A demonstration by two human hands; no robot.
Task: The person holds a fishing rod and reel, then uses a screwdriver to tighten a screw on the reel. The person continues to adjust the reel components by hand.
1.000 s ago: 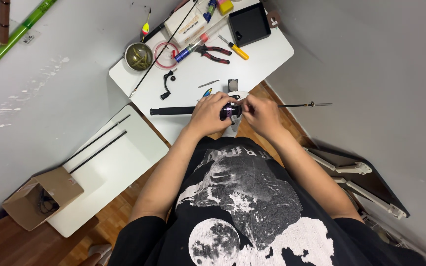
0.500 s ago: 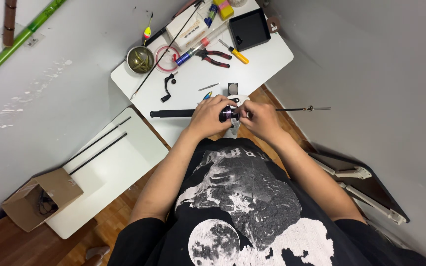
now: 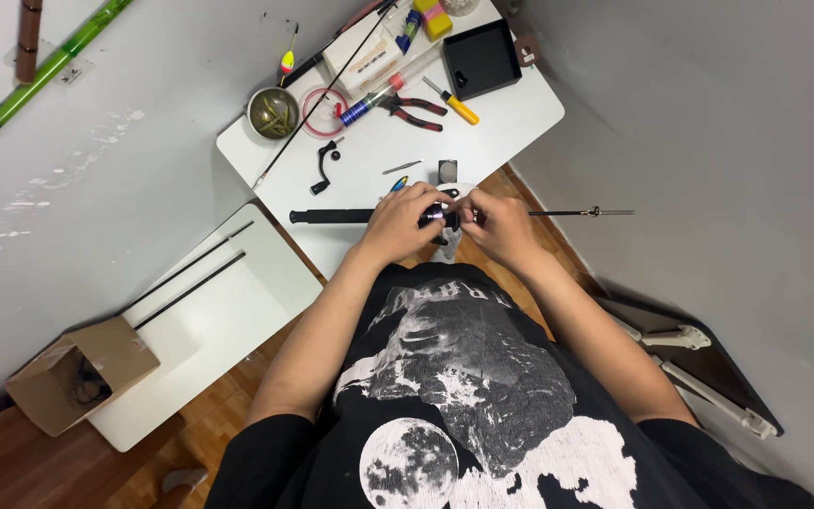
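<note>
Reel and rod sit at the near edge of the white worktop, clamped between your hands. Your left hand grips the reel body on the rod's handle side, and your right hand pinches it from the tip side; both have stayed closed on it over the last second, only shifting slightly, so the fiddling at the reel goes on. Beyond them lie a small black crank handle, red-handled pliers, a yellow-handled screwdriver, a round tin and a black tray at the far corner.
</note>
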